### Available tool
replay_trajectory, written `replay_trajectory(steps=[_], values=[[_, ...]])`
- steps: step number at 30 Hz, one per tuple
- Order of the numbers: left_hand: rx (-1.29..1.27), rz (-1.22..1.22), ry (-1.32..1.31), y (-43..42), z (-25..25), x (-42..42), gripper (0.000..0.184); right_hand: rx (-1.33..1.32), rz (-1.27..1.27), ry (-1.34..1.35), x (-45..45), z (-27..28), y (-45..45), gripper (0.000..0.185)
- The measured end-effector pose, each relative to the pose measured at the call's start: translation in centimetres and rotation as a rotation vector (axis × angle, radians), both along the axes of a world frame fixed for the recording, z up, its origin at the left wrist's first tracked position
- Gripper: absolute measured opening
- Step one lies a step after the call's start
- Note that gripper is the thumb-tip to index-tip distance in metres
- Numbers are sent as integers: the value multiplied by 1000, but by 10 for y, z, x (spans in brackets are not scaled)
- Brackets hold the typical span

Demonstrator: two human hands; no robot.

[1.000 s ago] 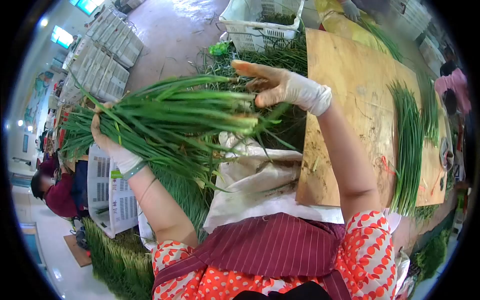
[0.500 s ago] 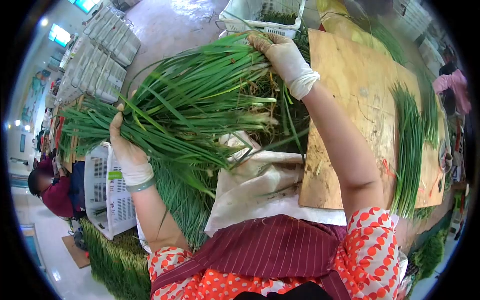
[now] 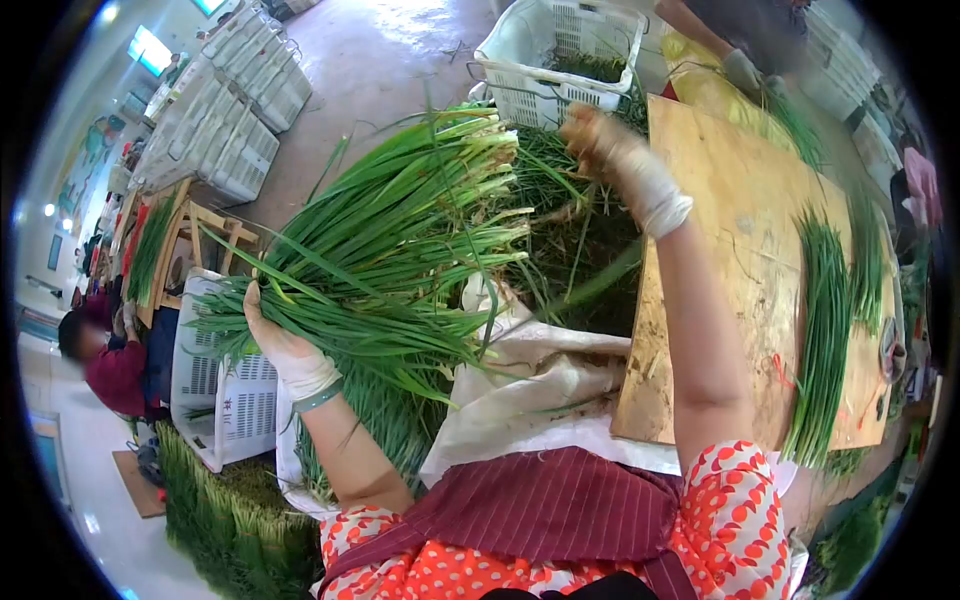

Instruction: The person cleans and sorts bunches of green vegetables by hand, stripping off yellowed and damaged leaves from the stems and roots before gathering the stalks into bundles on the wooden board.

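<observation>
Two bunches [image 3: 823,335] of greens lay on the board [image 3: 730,270], beside a red tie [image 3: 782,374]; dirt [image 3: 641,350] speckled its left edge. The floor [image 3: 365,60] bore stacked crates [image 3: 225,125].

Left hand [image 3: 286,350] grips, right hand [image 3: 612,152] blurred, both arms extended forward

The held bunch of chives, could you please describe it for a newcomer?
From the plywood board on the right, look leftward to the left hand. It holds the bunch of chives, fanned out with pale ends toward the board, unlike the neat bundle lying on it.
</observation>
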State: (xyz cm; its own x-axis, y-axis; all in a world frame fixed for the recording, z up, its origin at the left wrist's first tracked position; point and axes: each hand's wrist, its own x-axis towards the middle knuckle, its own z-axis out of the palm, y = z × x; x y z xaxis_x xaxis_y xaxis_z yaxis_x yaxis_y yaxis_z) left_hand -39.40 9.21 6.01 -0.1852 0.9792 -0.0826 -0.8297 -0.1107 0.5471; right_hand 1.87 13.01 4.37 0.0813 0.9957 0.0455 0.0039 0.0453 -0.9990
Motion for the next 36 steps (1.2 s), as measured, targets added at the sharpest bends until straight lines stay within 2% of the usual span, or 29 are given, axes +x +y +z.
replay_trajectory(steps=[1, 3, 4, 5, 7, 8, 11, 13, 17, 19, 20, 23, 25, 27, 28, 30, 32, 33, 35, 36], values=[[5, -11, -37, -1, 1, 0, 27, 77, 212, -116, -14, 4, -11, 83], [24, -39, -24, -2, -6, -2, 27, 14, 439, -134, -53, -9, -15, 92], [39, -67, -10, -3, -7, -3, 27, -38, 474, -133, -71, 4, -12, 87], [43, -69, -9, -5, -5, 1, 27, 17, 415, 129, -81, -16, 8, 74], [31, 37, 2, -11, 2, 10, 27, -94, 335, 480, -94, 13, -6, 54], [75, 31, -4, -15, 1, 9, 29, -88, 336, 479, -100, 12, -6, 54], [132, -36, -93, -15, -3, 2, 29, -116, 376, 639, -116, -7, -9, 27], [123, -2, -98, -14, -3, 1, 29, -100, 333, 695, -127, -4, -19, 26], [246, 18, -207, -2, -16, -12, 29, -168, 328, 633, -131, 6, -39, 25], [329, -117, -204, -5, -8, -7, 28, -162, 447, 161, -126, -1, -44, 24], [328, -110, -207, -3, -11, -10, 28, -162, 441, 293, -130, -4, -50, 23], [325, -44, -288, 9, -24, -26, 31, -254, 507, 398, -124, 7, -63, 21], [234, 124, -182, 13, -29, -31, 32, -366, 538, 250, -110, 2, -64, 20], [252, 48, -176, 8, -27, -32, 32, -418, 639, 227, -86, 5, -74, 22], [268, -32, -171, 5, -27, -32, 31, -353, 512, 281, -79, 5, -80, 23], [260, -32, -165, 7, -29, -37, 31, -280, 236, 468, -49, -4, -88, 23], [258, -35, -165, 8, -30, -37, 31, -21, 285, 757, -3, -22, -76, 21], [254, -21, -153, 7, -29, -37, 31, 231, 483, 909, 6, -19, -67, 22], [250, -11, -140, 3, -24, -33, 31, 103, 133, 646, 6, -20, -60, 28], [258, -15, -146, 3, -20, -27, 30, 44, 154, 381, -16, -17, -50, 33]])
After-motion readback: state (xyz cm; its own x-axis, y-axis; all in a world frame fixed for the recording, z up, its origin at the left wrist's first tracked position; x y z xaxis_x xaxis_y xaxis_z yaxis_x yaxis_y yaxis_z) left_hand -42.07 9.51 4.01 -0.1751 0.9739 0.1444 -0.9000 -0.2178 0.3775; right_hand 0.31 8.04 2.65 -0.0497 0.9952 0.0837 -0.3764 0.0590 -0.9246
